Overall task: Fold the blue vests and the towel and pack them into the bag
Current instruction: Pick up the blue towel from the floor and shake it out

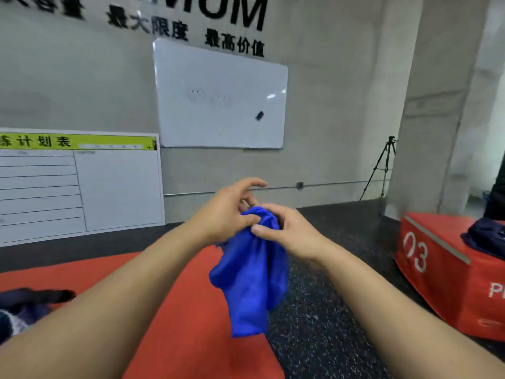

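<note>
Red matting (pixel 191 310) spreads over the floor at left, beneath both raised forearms. Left hand (pixel 228 212) and right hand (pixel 284 231) pinch a bunched blue cloth (pixel 251 277) between their fingers, its length hanging midair; a red box (pixel 437 274) sits right.

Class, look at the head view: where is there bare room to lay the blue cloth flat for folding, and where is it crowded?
Bare room: the red mat between the forearms, directly beneath the hanging blue cloth that the left hand and right hand pinch. Crowded: the mat's left edge, under dark clothing, and the red box, with a dark bundle on top.
</note>
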Demonstrator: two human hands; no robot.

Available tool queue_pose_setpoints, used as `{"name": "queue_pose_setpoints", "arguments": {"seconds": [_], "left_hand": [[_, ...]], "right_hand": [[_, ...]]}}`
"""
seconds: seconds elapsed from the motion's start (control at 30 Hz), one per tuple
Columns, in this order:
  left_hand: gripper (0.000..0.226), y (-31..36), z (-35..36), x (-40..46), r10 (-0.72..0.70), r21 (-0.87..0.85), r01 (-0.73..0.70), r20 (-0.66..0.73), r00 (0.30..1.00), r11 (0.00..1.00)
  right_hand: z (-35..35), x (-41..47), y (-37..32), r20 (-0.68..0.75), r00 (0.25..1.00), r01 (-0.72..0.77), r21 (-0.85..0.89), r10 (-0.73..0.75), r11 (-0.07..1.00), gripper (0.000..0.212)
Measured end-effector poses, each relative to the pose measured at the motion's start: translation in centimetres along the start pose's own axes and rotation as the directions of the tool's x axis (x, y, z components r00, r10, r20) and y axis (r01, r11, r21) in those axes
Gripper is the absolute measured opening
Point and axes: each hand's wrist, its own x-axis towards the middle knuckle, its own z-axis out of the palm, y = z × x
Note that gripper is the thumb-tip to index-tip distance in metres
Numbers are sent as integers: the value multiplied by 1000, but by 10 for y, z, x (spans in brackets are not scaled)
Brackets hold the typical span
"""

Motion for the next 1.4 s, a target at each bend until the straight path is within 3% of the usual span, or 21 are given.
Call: {"name": "queue_pose_setpoints", "arguments": {"seconds": [0.2,0.37,0.5,0.67,0.87,1.07,1.2,1.3,1.4], "left_hand": [[57,-6,-116,-38,-86,240,103,-79,993,965],[40,-12,-188,-71,-157,409,186,-105,982,893],[26,-19,-232,-96,-232,543,260,-121,965,799],[22,-29,-269,-125,-283,484,366,-238,929,794],[11,-29,-297,-132,-214,475,358,-331,919,804],[17,-32,-311,-139,-150,493,360,-415,897,792],[18,-33,-316,-142,-151,464,366,-436,887,807],[18,-35,-320,-145,-157,479,379,-440,884,792],[14,-36,-324,-146,-173,442,398,-467,867,804]], "right_hand": [[37,56,-63,56,998,11,76,-15,997,7],[58,92,-103,138,988,49,93,-62,994,24],[61,114,-120,92,991,91,31,-93,995,29],[58,125,-119,42,999,-24,-42,26,999,34],[56,121,-119,137,989,-49,-63,57,997,31],[40,122,-108,303,951,-82,60,60,995,34],[42,123,-108,222,975,-46,85,27,995,31],[45,126,-114,66,996,55,-5,-54,998,25],[41,130,-123,-95,990,109,39,-105,993,12]]}}
